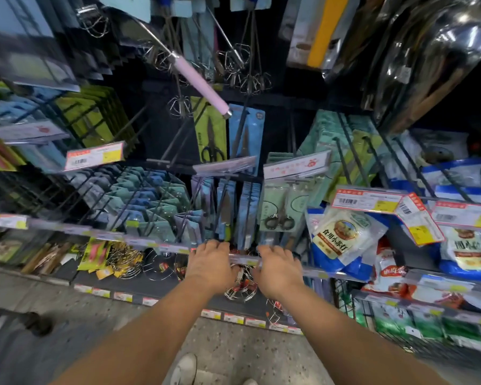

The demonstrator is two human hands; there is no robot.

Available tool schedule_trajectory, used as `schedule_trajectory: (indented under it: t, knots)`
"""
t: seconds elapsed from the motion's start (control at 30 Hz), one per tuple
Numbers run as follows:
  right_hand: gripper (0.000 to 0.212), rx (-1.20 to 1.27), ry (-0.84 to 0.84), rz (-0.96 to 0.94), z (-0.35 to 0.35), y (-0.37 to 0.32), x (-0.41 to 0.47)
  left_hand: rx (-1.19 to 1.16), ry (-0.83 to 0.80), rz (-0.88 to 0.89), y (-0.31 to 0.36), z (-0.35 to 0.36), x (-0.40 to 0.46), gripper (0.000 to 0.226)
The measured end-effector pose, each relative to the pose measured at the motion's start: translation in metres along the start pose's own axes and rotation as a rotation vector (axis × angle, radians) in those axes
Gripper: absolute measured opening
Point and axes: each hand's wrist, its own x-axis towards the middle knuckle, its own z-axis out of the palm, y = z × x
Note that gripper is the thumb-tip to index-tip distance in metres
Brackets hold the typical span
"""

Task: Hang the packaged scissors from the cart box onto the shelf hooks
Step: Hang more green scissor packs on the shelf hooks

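Reaching both hands, left hand [212, 262] and right hand [278, 269], side by side, to packaged scissors [243, 215] mid-frame; grip hidden; next, slid pack onto hook

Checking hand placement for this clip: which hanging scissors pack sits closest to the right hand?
The pale green pack with metal-handled scissors, directly above the right hand; the lime-green pack hangs on the higher row.

Landmark: shelf rail [245, 259]. Left hand [210, 262] and right hand [279, 266] rest side by side on it; packaged scissors [278, 207] hang on hooks just behind, right of centre. Flour bags [342, 237] hang right of the rail, wire racks [242, 287] below it, whisks [233, 65] far above.
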Motion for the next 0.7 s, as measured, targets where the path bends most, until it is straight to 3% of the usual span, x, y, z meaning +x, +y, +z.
schedule_trajectory:
  t: [0.3, 0.7]
  knots:
    - [0.047, -0.172, -0.128, -0.289, 0.024, -0.126, 0.020, -0.158, -0.005, -0.251, -0.117, -0.010, -0.039, 0.060]
    - [0.036, -0.309, -0.189, -0.723, 0.113, -0.408, 0.000, -0.317, 0.112, -0.666, -0.364, -0.022, -0.150, 0.054]
